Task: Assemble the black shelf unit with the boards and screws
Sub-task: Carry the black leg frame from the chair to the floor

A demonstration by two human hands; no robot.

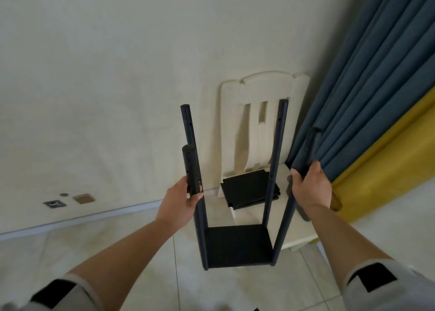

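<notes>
The partly built black shelf unit [237, 247] is held up in front of me: one black board at the bottom with several black poles rising from its corners. My left hand [181, 202] grips the near left pole [195, 193]. My right hand [308, 188] grips the near right pole [306, 153], which stands in front of the curtain. The two far poles rise free, with small holes showing along them. More black boards [249, 188] lie stacked on the seat of a cream chair behind the unit.
The cream chair [263, 91] stands against the wall [117, 75]. A blue curtain [376, 75] and a yellow fabric [400, 164] hang at right. Wall sockets [70, 200] sit low at left. Tiled floor [141, 275] lies below.
</notes>
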